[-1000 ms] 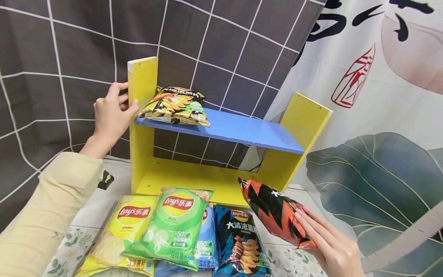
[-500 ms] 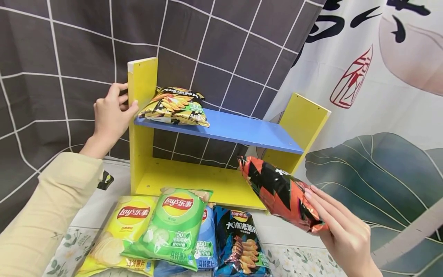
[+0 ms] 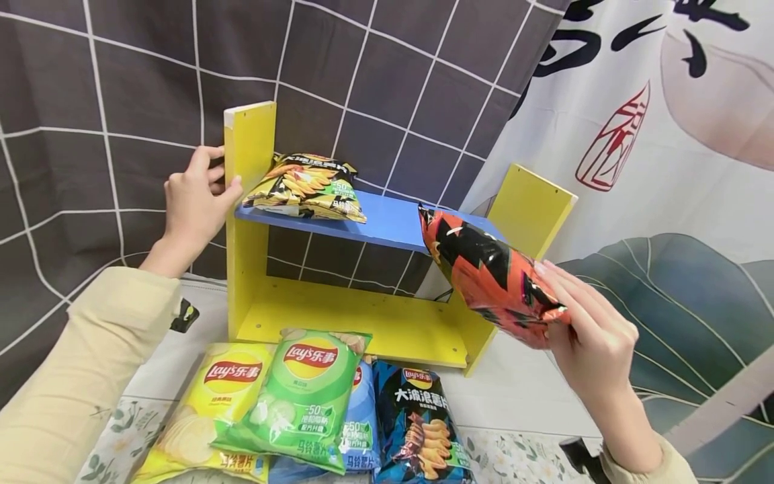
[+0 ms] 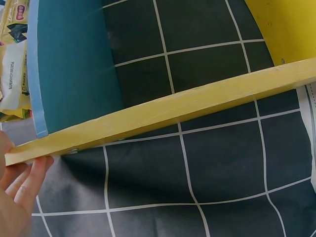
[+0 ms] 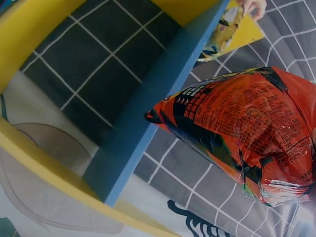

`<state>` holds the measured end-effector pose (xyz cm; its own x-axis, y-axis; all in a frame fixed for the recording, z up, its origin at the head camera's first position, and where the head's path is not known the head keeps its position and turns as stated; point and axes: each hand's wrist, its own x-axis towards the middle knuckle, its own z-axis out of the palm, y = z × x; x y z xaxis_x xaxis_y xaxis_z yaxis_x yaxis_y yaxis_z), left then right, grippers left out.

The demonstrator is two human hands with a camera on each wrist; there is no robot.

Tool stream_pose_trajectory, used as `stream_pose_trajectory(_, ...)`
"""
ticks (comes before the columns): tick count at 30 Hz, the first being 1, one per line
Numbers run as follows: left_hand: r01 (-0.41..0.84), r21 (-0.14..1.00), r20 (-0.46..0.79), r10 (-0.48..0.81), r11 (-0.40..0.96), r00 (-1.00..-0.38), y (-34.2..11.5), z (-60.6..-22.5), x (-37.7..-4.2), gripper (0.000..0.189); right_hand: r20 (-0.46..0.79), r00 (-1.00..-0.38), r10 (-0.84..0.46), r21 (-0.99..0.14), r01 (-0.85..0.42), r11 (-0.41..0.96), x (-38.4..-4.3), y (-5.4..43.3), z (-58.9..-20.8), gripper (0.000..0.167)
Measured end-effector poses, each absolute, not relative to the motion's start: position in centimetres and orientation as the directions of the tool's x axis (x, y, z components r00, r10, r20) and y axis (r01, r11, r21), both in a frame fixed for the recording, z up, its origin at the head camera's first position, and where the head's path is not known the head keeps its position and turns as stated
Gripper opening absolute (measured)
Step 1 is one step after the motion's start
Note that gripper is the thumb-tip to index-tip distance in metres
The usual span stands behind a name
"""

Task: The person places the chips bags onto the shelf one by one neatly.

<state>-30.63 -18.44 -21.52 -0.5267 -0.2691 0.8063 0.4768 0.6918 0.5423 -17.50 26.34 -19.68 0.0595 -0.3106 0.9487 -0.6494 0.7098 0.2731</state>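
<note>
Shelf [image 3: 387, 218] common to all views

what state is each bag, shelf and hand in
Shelf, standing upright
Black and gold bag, lying on shelf
Orange bag, held up, tilted
Yellow bag, partly covered
Light blue bag, mostly covered
Green bag, lying over those two
Dark blue bag, lying face up
Left hand, gripping shelf's side
Right hand, holding orange bag

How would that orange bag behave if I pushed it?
The orange bag would probably dent, since it looks plump and creased. It's likely light: the right hand holds it by one end. Its shiny wrapper may be slippery.
</note>
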Motion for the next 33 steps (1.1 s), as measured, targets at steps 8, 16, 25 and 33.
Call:
stream_pose_trajectory(8, 0.482, 0.535, 0.811, -0.262, 0.694, -0.524, -18.5, -21.4, -30.6, 0.041, 0.943, -0.011, -0.332, 0.254, -0.621, 0.742, -19.2, 25.4, -17.6, 0.036)
stream_pose_trajectory(16, 0.476, 0.547, 0.801, -0.265, 0.689, -0.537, -18.5, -21.5, -30.6, 0.041, 0.935, -0.135, -0.328, 0.188, -0.596, 0.780, -19.1, 24.6, -15.2, 0.023)
stream_pose_trajectory(25, 0.485, 0.534, 0.810, -0.254, 0.693, -0.528, -18.5, -21.7, -30.7, 0.040, 0.952, -0.148, -0.268, 0.136, -0.580, 0.803, -18.8, 24.1, -13.5, 0.016)
stream_pose_trajectory(33, 0.488, 0.535, 0.811, -0.258, 0.689, -0.525, -18.6, -21.7, -30.7, 0.040, 0.956, -0.088, -0.279, 0.183, -0.566, 0.804, -20.0, 23.4, -13.0, 0.021)
